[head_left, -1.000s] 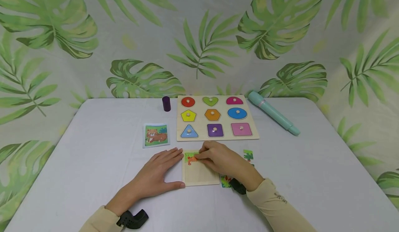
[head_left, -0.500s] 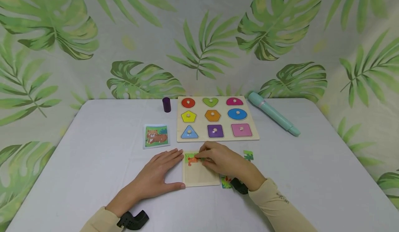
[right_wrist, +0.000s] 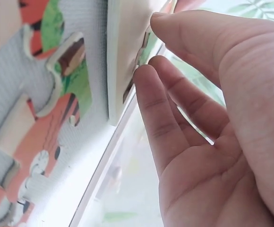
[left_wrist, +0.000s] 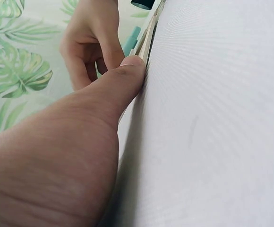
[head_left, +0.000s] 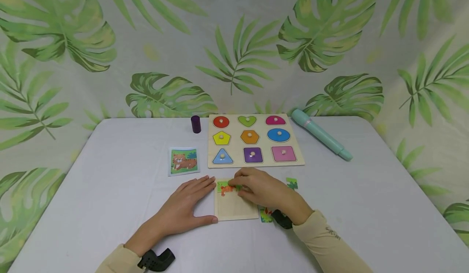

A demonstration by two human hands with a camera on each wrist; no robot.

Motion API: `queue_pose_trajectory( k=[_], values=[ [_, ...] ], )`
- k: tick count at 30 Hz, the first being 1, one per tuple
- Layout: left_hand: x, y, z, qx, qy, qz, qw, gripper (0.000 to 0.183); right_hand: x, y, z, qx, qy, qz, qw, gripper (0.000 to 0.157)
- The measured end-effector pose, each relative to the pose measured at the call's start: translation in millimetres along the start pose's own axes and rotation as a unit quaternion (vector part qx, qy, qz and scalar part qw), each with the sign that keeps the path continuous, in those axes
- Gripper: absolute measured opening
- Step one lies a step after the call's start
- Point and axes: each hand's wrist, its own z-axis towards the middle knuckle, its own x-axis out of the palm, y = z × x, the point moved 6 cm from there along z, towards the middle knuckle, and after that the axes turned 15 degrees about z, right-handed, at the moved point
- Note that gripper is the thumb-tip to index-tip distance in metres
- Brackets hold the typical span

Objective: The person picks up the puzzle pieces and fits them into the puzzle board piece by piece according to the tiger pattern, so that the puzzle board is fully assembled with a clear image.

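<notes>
A small square wooden puzzle tray [head_left: 236, 208] lies in front of me, with jigsaw pieces [head_left: 226, 189] in green and orange along its top edge. My left hand [head_left: 185, 208] lies flat to its left, fingertips and thumb touching the tray's left side; the thumb [left_wrist: 123, 78] shows at the edge in the left wrist view. Over the top row, my right hand [head_left: 261, 188] touches the pieces with its index fingertip, the thumb held apart. In the right wrist view the right hand [right_wrist: 198, 161] has loosely bent fingers, partly hiding the pieces in the tray.
Loose jigsaw pieces [head_left: 292, 183] lie right of the tray, partly under my right wrist. A tiger picture card [head_left: 184, 161] sits at upper left. Behind are a knobbed shape board [head_left: 236, 142], a dark purple cylinder [head_left: 196, 124] and a mint-green stick-shaped object [head_left: 324, 136].
The right index fingertip and thumb have moved slightly apart, and more of the orange piece shows beside the fingertip. My left hand stays in place at the tray.
</notes>
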Motion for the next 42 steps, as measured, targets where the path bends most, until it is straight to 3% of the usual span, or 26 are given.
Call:
queue_pose_trajectory(
  k=[20, 30, 42],
  values=[
    [0.4, 0.3, -0.1, -0.009, 0.014, -0.002, 0.9999, 0.093, -17.8, 9.8, -4.7, -0.014, -0.006, -0.004, 1.000, 0.037],
    [0.2, -0.7, -1.3, -0.004, -0.003, 0.003, 1.0000, 0.091, -35.0, 10.1, -13.3, 0.006, -0.008, 0.025, 1.000, 0.040],
    [1.4, 1.2, -0.1, -0.008, 0.012, 0.002, 0.9999, 0.094, -57.6, 5.2, -26.0, 0.011, -0.011, 0.034, 0.999, 0.036]
  ],
)
